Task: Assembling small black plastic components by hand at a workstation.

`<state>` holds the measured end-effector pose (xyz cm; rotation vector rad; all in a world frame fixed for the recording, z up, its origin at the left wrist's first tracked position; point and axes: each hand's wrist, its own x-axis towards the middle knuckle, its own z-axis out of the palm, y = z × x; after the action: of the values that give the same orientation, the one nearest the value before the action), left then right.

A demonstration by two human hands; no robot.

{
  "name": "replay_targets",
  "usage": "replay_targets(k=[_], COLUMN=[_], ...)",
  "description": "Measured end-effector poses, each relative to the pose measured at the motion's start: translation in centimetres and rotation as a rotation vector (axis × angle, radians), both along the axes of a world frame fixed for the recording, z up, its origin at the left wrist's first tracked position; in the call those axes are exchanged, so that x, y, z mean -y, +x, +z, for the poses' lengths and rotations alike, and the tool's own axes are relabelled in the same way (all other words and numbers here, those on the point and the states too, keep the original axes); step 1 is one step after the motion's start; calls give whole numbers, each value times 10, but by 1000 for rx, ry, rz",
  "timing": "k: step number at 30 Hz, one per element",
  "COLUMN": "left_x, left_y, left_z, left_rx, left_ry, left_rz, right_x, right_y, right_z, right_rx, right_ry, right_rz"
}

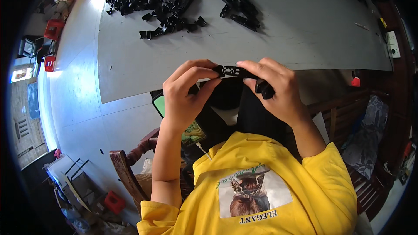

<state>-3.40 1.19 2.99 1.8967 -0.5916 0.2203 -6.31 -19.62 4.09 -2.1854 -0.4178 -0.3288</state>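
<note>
In front of my body, just off the table's near edge, both hands hold a black slotted plastic part [233,71] level between them. My left hand [185,85] is closed, pinching the part's left end between thumb and fingers; whether that end is a separate small piece I cannot tell. My right hand [276,85] is closed around the right end, and a dark rounded end [264,89] sticks out below its fingers. On the table beyond lie a few long black parts [240,11], with a large heap of small black clips [150,0] to their left.
The grey table [305,39] spans the far side. A phone [193,133] with a white cable lies near my lap. A wooden chair arm [130,161] stands at left, a slatted bench [339,117] at right. Red plastic containers [54,29] sit far left.
</note>
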Motion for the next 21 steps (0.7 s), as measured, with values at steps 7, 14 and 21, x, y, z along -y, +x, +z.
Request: replay_targets(k=[7,14,21], left_x=[0,-6,16], left_y=[-6,-12,-41], left_z=[16,8,16], left_rx=[36,-76,-517], left_ry=[67,-203,-574], left_rz=[-26,-215,-404], right_x=[4,0,-23], right_y=[-2,-6,-28], right_z=[11,14,-18], right_rx=[14,-16,132], right_ry=[-65,17,48], right_rz=[105,176,411])
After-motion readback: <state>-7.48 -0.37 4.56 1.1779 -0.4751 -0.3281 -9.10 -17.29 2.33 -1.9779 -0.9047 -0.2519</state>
